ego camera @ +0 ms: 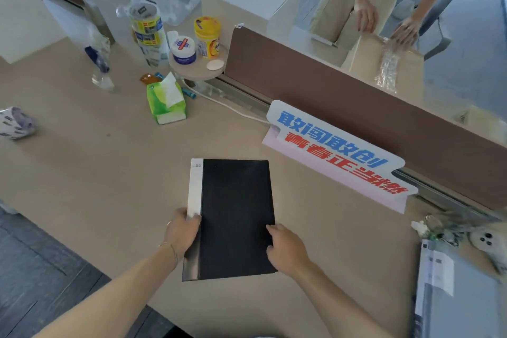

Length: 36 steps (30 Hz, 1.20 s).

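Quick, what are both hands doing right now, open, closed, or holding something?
Left hand: holding the black folder, gripping it by its white-spined left edge.
Right hand: holding the same folder, gripping its right edge.

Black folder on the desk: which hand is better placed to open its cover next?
Probably the right hand: its fingers curl on the free right edge of the black folder, opposite the white spine. The left hand grips that spine and can steady it.
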### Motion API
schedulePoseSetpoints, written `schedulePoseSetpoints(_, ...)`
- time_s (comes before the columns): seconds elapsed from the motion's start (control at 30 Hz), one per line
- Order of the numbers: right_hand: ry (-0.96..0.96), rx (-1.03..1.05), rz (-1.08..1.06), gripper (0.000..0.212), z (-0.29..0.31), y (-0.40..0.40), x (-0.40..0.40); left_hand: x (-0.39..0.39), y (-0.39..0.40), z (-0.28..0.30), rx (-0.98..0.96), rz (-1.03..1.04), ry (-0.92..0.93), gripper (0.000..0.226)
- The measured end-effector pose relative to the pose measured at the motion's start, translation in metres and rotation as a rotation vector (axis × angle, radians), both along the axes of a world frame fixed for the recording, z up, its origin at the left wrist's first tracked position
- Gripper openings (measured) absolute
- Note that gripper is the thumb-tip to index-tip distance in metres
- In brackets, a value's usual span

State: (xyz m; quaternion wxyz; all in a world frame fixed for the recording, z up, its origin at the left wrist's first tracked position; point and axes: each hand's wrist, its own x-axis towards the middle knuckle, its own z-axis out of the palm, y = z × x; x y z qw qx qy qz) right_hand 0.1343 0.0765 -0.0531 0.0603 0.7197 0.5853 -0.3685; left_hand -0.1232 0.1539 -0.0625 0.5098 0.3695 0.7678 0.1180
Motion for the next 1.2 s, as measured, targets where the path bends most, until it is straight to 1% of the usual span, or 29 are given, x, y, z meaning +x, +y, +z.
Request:
schedulePoseSetpoints(0.1, -0.002, -0.022, -0.015, 0.068, 0.004, 0.003, -0.001, -0.002, 0.009, 0.013, -0.066, 0.08, -0.162, 0.02)
schedulePoseSetpoints(0.23, 0.039, -0.034, -0.097, 0.069, 0.002, 0.002, 0.0, -0.001, 0.011, 0.025, -0.082, 0.09, -0.304, 0.025)
schedulePoseSetpoints(0.3, 0.124, -0.02, -0.233, 0.067, 0.002, 0.002, -0.001, 0.004, 0.009, 0.033, -0.047, 0.081, -0.348, 0.024)
schedulePoseSetpoints(0.43, 0.386, 0.076, -0.632, 0.05, 0.021, 0.004, 0.0, 0.014, 0.003, 0.049, 0.036, -0.001, -0.375, 0.03)
schedulePoseSetpoints(0.53, 0.454, 0.199, -0.815, 0.045, 0.04, 0.001, 0.012, 0.023, -0.003, 0.062, 0.085, -0.077, -0.386, 0.032)
schedulePoseSetpoints(0.6, 0.457, 0.287, -0.868, 0.042, 0.055, -0.006, 0.022, 0.033, -0.007, 0.067, 0.105, -0.101, -0.391, 0.027)
schedulePoseSetpoints(0.67, 0.421, 0.37, -0.886, 0.042, 0.07, -0.017, 0.033, 0.049, -0.012, 0.07, 0.115, -0.12, -0.366, 0.022)
schedulePoseSetpoints(0.77, 0.306, 0.48, -0.904, 0.048, 0.089, -0.034, 0.053, 0.088, -0.023, 0.081, 0.12, -0.155, -0.381, 0.01)
schedulePoseSetpoints(0.83, 0.266, 0.543, -0.926, 0.049, 0.099, -0.049, 0.071, 0.122, -0.034, 0.093, 0.116, -0.18, -0.414, 0.013)
schedulePoseSetpoints(0.9, 0.271, 0.595, -0.958, 0.048, 0.105, -0.063, 0.089, 0.148, -0.043, 0.101, 0.108, -0.213, -0.424, 0.015)
schedulePoseSetpoints(0.97, 0.28, 0.648, -1.024, 0.044, 0.113, -0.09, 0.117, 0.182, -0.054, 0.103, 0.124, -0.293, -0.437, 0.02)
schedulePoseSetpoints(1.03, 0.254, 0.667, -1.089, 0.042, 0.121, -0.118, 0.143, 0.214, -0.068, 0.105, 0.119, -0.354, -0.442, 0.019)
schedulePoseSetpoints(1.13, 0.164, 0.677, -1.166, 0.043, 0.124, -0.161, 0.184, 0.267, -0.096, 0.115, 0.152, -0.5, -0.424, 0.03)
schedulePoseSetpoints(1.2, 0.11, 0.672, -1.21, 0.041, 0.121, -0.187, 0.211, 0.3, -0.116, 0.118, 0.152, -0.574, -0.42, 0.031)
